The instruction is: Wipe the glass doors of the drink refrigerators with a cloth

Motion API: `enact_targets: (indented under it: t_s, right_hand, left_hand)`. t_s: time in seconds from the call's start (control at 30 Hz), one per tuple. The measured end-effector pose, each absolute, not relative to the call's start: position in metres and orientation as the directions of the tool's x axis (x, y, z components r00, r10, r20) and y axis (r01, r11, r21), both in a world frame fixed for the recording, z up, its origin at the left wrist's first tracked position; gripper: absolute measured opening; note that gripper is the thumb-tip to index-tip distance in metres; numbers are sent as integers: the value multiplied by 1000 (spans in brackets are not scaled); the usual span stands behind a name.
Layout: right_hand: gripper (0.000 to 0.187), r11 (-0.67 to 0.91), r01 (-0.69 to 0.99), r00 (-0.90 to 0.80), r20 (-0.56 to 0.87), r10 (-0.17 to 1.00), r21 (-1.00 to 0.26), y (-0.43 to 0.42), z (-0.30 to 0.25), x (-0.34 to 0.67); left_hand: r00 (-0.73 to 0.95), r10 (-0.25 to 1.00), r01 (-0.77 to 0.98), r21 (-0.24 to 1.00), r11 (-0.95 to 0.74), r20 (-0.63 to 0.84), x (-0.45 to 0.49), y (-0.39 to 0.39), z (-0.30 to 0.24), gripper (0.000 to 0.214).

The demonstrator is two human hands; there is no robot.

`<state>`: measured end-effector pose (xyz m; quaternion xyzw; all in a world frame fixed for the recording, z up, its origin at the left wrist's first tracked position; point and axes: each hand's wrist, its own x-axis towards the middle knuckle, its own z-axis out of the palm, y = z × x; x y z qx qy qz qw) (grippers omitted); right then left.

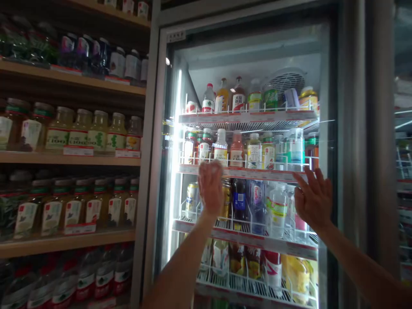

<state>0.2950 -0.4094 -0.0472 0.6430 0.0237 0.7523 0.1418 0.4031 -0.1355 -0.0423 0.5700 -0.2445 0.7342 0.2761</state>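
My left hand is raised in front of the glass door of a lit drinks fridge, level with the middle shelves. Motion smears its fingers, and whether it touches the glass I cannot tell. To the right, my right hand is up near the door's right side, fingers apart and holding nothing. Behind the hands stand bottles on wire racks, among them a dark bottle with a blue label, a clear bottle with a green label and a pink bottle.
Wooden shelves at left carry rows of jars and bottles with red caps. A metal frame borders the fridge. At the far right is another stocked glass-fronted cooler. A round fan grille sits inside at the top.
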Motion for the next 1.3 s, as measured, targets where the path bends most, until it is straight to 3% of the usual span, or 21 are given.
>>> enact_targets:
  t_s: [0.1, 0.17, 0.23, 0.4, 0.47, 0.63, 0.7, 0.77, 0.8, 0.93, 1.0, 1.07, 1.2, 1.23, 1.3]
  right_hand:
    - [45, -953, -191, -146, 953, 266, 237, -411, -47, 295]
    - [43, -948, -207, -149, 950, 274, 241, -412, -47, 295]
    - [42, -946, -225, -143, 952, 270, 234, -412, -47, 295]
    - [40, -952, -233, -137, 963, 234, 198, -409, -47, 295]
    - [40, -958, -224, -126, 970, 210, 178, -408, -47, 295]
    - [40, -965, -187, -117, 971, 208, 185, -410, -47, 294]
    - [41, -971, -160, -108, 975, 195, 176, -410, -47, 294]
    - [42, -975, -150, -93, 980, 177, 162, -409, -47, 293]
    - [42, -975, -154, -87, 981, 173, 158, -408, -47, 293]
    - [43, -977, -163, -89, 984, 155, 139, -406, -47, 293]
    - [43, -978, -156, -84, 985, 149, 135, -407, -47, 294]
    - [44, -976, -153, -89, 982, 169, 154, -409, -47, 294]
    - [44, -968, -156, -129, 967, 218, 198, -412, -47, 294]
    - [44, -967, -158, -128, 966, 222, 202, -412, -47, 294]
    - [43, -964, -159, -127, 963, 236, 215, -412, -47, 293]
  left_hand:
    - [-231, -286, -686, -364, -630, 930, 383, -171, -69, 40]
    - [-243, -353, -668, -420, -615, 903, 384, -167, -79, 40]
    - [-198, -252, -656, -319, -684, 947, 396, -142, -80, 39]
    - [-73, 292, -670, 170, -722, 954, 427, -90, -73, 41]
    - [-79, 303, -687, 168, -707, 950, 419, -104, -80, 42]
    - [-171, -234, -720, -283, -634, 957, 381, -161, -116, 41]
    - [-192, -340, -699, -372, -610, 920, 382, -154, -127, 40]
    - [-171, -295, -671, -330, -664, 940, 394, -127, -131, 41]
    - [-144, -214, -658, -255, -708, 966, 403, -109, -131, 42]
    - [-37, 228, -620, 156, -769, 973, 427, -62, -129, 50]
    - [-47, 262, -624, 176, -761, 964, 421, -69, -134, 54]
    - [-58, 100, -644, 39, -764, 993, 406, -94, -147, 53]
    - [-143, -399, -663, -387, -641, 906, 380, -138, -175, 45]
    - [-161, -454, -654, -440, -615, 876, 379, -138, -181, 44]
    - [-159, -439, -631, -433, -644, 884, 386, -120, -188, 46]
